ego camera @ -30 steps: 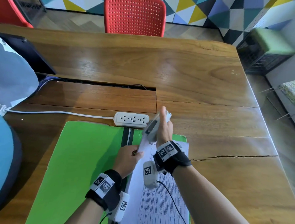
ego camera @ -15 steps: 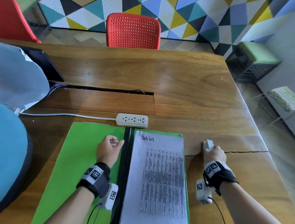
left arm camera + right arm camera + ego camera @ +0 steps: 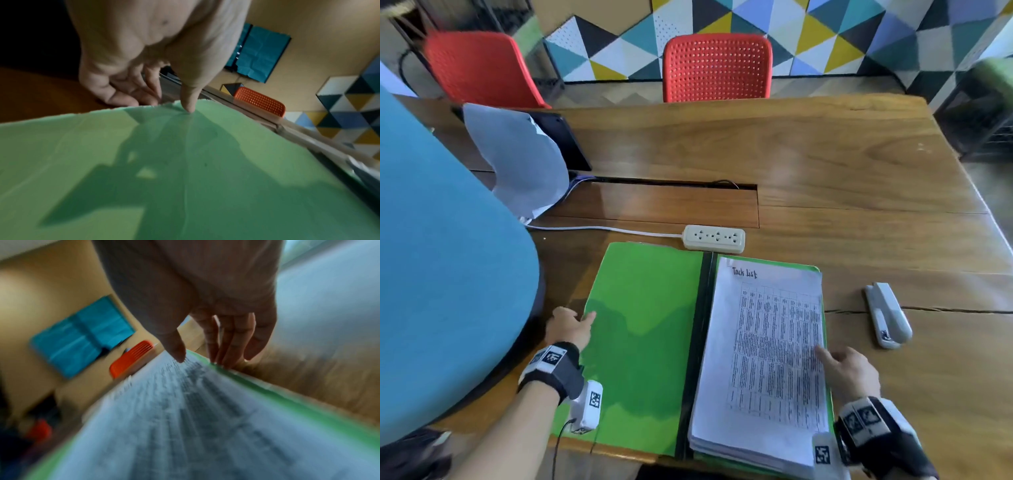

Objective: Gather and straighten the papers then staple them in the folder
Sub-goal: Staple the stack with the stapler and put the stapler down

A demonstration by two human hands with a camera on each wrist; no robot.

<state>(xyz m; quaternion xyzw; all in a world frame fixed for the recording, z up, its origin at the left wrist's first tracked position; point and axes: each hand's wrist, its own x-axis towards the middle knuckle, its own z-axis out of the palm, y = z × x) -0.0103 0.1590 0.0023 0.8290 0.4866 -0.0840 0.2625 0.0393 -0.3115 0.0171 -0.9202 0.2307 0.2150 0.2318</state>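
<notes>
A green folder (image 3: 647, 325) lies open on the wooden table, black spine in the middle. A stack of printed papers (image 3: 767, 342) headed "Task List" rests squared on its right half. My left hand (image 3: 575, 325) pinches the folder's left edge (image 3: 102, 146), thumb on top and fingers curled under it. My right hand (image 3: 839, 363) is at the stack's right edge, with the thumb (image 3: 179, 356) on the papers (image 3: 185, 418) and straight fingers down beside the folder's rim. The white stapler (image 3: 887, 313) lies alone on the table to the right of the folder.
A beige power strip (image 3: 714, 238) with a white cable sits just behind the folder. A large blue rounded object (image 3: 448, 274) fills the left side. A white cloth (image 3: 517, 161) and a dark tablet (image 3: 561, 137) lie at the back left. Red chairs (image 3: 717, 68) stand beyond the table.
My right hand carried the stapler from the papers' top left corner to the table, let go and came to the stack's right edge. My left hand moved to the folder's left edge.
</notes>
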